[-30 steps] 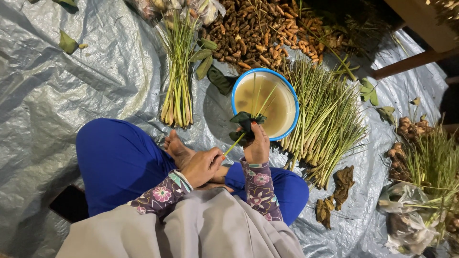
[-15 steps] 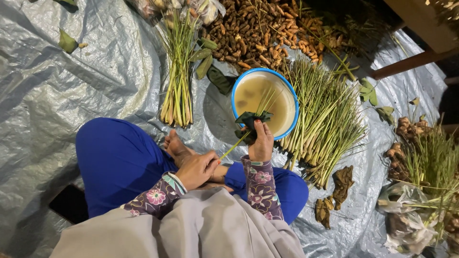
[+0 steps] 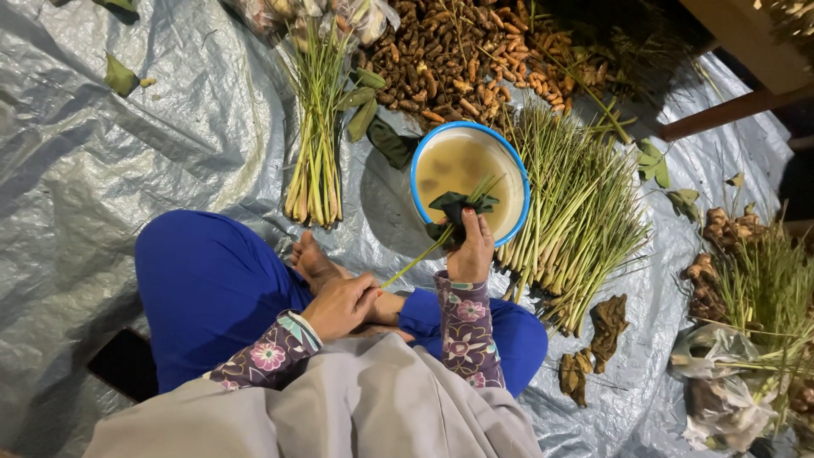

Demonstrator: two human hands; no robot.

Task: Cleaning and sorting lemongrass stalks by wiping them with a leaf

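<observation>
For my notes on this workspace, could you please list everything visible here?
basin: one, blue rim, murky water, centre
dark cloth: one, dark green, held at the basin's near edge
green stalk: one, between both hands
loose stalks: pile, green, right of the basin
tied stalk bundle: one, green and yellow, left of the basin
brown roots: heap, top centre
tarp: one, grey, underneath everything
dark flat object: one, black, lower left
left hand: grips the stalk's lower end
right hand: fingers pinch cloth around the stalk
</observation>
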